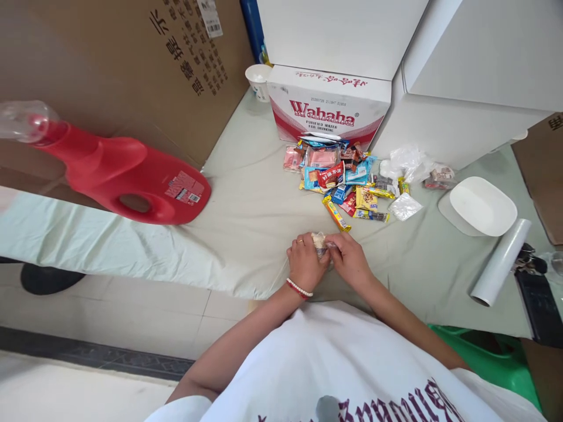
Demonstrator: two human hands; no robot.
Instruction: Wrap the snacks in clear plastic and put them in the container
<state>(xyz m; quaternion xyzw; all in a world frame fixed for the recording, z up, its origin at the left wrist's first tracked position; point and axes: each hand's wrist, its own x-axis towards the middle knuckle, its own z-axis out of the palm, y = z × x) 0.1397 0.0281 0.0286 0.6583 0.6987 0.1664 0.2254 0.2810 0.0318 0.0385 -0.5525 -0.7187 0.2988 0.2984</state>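
Observation:
Close to the table's front edge, my left hand (305, 261) is closed around a small pale snack in a clear wrapper (318, 241). My right hand (350, 261) meets it from the right, thumb and fingers pinching the wrapper's clear plastic end. The fingers cover much of the snack, so its exact kind is hidden. Just beyond the hands lies a yellow snack bar (336, 213), at the near side of a pile of wrapped snacks (332, 176) in red, blue, pink and yellow packets.
Behind the pile stands a Wahaha water carton (329, 108), with a paper cup (259, 82) beside it. A large red bottle (141, 179) is at left. Crumpled clear wrappers (409, 164), a white plastic container (478, 206), a film roll (501, 262) and a black phone (540, 305) lie at right.

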